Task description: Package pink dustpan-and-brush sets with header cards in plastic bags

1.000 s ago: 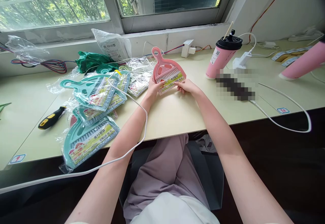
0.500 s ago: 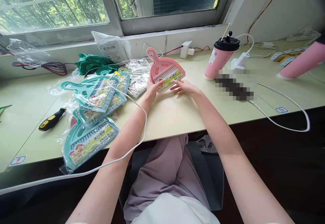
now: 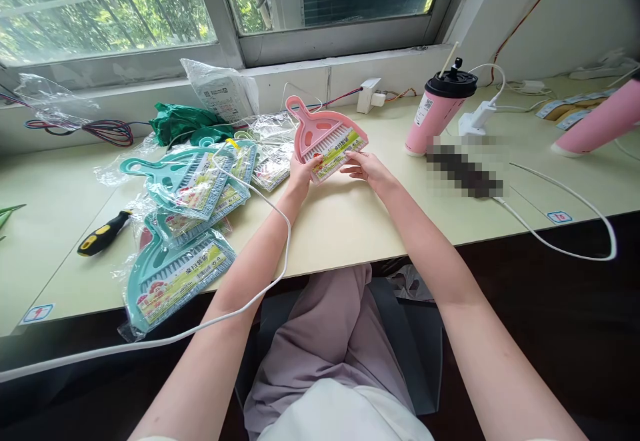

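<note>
A pink dustpan-and-brush set (image 3: pixel 323 134) is held up over the table, its handle pointing to the upper left and a printed card lying across the white bristles. My left hand (image 3: pixel 301 173) grips it at the lower left, thumb on the front. At the lower right edge, my right hand (image 3: pixel 369 168) pinches the card side with its thumb on top; its other fingers are curled below and partly hidden. To the left lie several turquoise dustpan-and-brush sets in clear wrappers, the nearest turquoise set (image 3: pixel 180 281) overhanging the table's front edge.
A black-and-yellow screwdriver (image 3: pixel 104 233) lies left of the wrapped sets. Green plastic (image 3: pixel 183 123) is crumpled behind them. A white cable (image 3: pixel 240 311) crosses over my left forearm. On the right stands a pink lidded cup (image 3: pixel 440 108) beside a white plug adapter (image 3: pixel 477 120).
My right hand's thumb has come further onto the card, and the fingers have drawn closer together. The pink set has barely shifted in my left hand.
</note>
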The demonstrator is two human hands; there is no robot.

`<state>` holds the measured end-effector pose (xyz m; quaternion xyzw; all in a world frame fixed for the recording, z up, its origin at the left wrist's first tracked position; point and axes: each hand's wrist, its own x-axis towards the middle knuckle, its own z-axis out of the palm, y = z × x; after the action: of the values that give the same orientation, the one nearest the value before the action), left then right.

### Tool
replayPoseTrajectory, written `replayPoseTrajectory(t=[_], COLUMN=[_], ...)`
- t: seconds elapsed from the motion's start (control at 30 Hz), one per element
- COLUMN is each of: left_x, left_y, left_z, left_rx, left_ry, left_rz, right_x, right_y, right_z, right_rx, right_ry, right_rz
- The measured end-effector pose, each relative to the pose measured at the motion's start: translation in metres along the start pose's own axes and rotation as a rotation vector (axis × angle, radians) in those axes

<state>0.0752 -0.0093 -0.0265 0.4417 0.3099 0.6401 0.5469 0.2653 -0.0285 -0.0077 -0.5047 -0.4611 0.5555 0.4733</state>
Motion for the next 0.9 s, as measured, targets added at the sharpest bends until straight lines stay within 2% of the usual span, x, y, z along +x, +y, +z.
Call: replayPoseTrajectory(t=[0.33, 0.57, 0.9], left_x=[0.003, 0.006, 0.006], left_y=[-0.003, -0.007, -0.011], left_z=[0.0, -0.004, -0.002], left_rx=[0.014, 0.045, 0.063], left_ry=[0.049, 0.036, 0.014], left_rz=[-0.008, 0.033, 0.043], right_x=[0.001, 0.0, 0.0], right_y=[0.0, 0.007, 0.003], right_z=[0.003, 0.009, 0.01], right_rx=[0.022, 0.132, 0.129], right_ry=[0.015, -0.08, 0.021], right_rz=[0.003, -0.042, -0.001])
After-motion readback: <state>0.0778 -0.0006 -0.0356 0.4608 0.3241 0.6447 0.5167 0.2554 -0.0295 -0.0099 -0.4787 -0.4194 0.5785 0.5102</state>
